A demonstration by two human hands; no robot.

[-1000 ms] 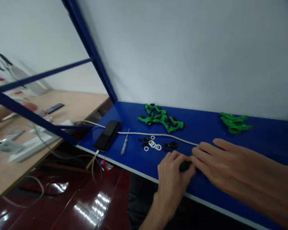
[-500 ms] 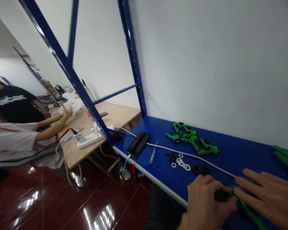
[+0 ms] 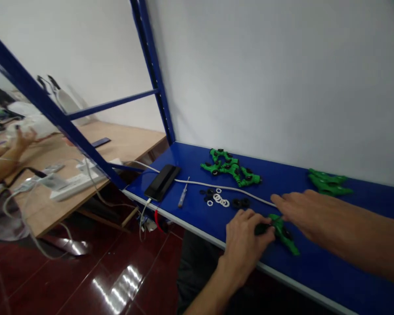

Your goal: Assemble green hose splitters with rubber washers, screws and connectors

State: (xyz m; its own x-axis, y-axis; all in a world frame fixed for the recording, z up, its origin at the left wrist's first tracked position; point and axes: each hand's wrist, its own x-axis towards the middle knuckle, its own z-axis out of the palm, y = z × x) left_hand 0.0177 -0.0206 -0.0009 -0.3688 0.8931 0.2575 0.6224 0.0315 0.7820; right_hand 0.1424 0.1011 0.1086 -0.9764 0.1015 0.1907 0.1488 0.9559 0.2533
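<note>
Near the front edge of the blue shelf, my left hand (image 3: pixel 246 238) is closed on a dark round part (image 3: pixel 262 228) at the end of a green piece (image 3: pixel 286 239). My right hand (image 3: pixel 297 212) is at the top of that green piece, its fingertips drawn together; what they pinch, if anything, is too small to make out. Beside my left hand lie two black rings (image 3: pixel 241 203), with white washers (image 3: pixel 221 200) and small black parts further left. A cluster of joined green pieces (image 3: pixel 231 169) rests behind them.
More green pieces (image 3: pixel 328 181) lie by the wall. A screwdriver (image 3: pixel 183 195), a black device (image 3: pixel 162 182) and a white cable (image 3: pixel 216 187) are on the shelf. A blue frame post (image 3: pixel 153 57) stands left. Another person's hand (image 3: pixel 24 138) is over the wooden table (image 3: pixel 131 135).
The view has swung right. My right hand, earlier spread over the green piece, now has its fingers together at its top end. My left hand keeps hold of the dark part.
</note>
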